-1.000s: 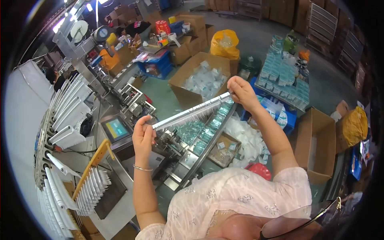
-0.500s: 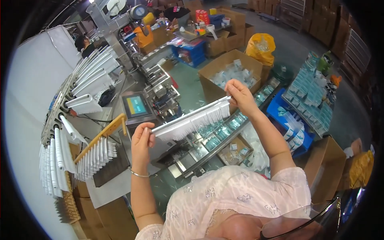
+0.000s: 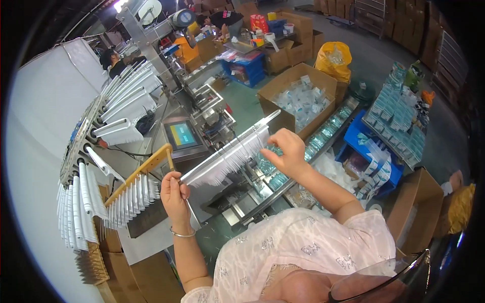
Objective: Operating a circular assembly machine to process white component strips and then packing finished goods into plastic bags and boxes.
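A metal rod [image 3: 272,118] slants up to the right in front of me, with a row of thin white strips [image 3: 227,157] hanging from it like a fringe. My left hand [image 3: 175,196] pinches the rod's lower left end between thumb and fingers. Close to the right end of the fringe is my right hand [image 3: 289,153], its thumb and forefinger apart and nothing visible in them. That end of the rod sticks out free beyond the strips. Beside my left hand stands a wooden-handled rack [image 3: 139,174] holding several similar rods.
Bundles of white strips [image 3: 78,202] hang from a curved rail at left. Behind the rod are a machine with a small screen [image 3: 183,134] and a conveyor [image 3: 323,136] carrying teal packets. A cardboard box [image 3: 273,103] of clear packets and a blue crate [image 3: 353,126] lie to the right.
My right hand has let go of the rod's right end and moved down and left beside the fringe. The rod now tilts more steeply, its right end higher and further left.
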Tool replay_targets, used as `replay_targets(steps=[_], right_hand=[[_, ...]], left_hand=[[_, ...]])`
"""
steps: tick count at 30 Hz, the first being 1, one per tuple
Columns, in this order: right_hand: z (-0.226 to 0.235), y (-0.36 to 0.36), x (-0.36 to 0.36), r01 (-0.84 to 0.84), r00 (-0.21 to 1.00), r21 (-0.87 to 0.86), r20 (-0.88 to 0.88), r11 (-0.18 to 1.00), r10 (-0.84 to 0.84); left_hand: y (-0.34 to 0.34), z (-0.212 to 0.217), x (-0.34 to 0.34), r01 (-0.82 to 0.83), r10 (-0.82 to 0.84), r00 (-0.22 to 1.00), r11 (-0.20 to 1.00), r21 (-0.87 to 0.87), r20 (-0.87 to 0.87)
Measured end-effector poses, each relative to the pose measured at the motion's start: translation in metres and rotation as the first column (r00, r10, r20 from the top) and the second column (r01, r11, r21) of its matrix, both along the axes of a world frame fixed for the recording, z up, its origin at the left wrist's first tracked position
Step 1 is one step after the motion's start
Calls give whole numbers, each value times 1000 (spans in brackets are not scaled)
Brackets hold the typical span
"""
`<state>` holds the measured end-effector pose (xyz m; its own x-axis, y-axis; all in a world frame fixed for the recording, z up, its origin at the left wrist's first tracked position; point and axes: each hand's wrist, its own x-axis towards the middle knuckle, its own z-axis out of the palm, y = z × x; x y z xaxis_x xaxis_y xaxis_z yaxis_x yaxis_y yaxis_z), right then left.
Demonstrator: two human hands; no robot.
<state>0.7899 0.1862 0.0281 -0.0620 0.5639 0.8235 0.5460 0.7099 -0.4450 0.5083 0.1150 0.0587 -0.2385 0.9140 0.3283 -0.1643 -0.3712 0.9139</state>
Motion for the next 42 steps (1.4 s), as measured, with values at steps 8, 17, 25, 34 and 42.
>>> replay_targets(steps=[8, 17, 25, 34, 42], right_hand=[[11, 5, 2, 92, 996, 144, -2, 985, -92], [61, 0, 27, 6, 989, 276, 143, 961, -47], [76, 36, 38, -162, 978, -189, 100, 968, 183], [22, 13, 41, -680, 728, -549, -584, 486, 358], [27, 17, 8, -671, 742, -481, -428, 565, 516]], left_hand=[[6, -6, 0, 8, -8, 1000, 1000, 7, 2], [11, -15, 3, 26, -28, 995, 1000, -17, -97], [10, -22, 1, 80, -80, 994, 997, -4, -68], [3, -22, -9, 73, -74, 996, 997, -7, -40], [-38, -2, -42, -174, 109, 900, 978, -118, -423]])
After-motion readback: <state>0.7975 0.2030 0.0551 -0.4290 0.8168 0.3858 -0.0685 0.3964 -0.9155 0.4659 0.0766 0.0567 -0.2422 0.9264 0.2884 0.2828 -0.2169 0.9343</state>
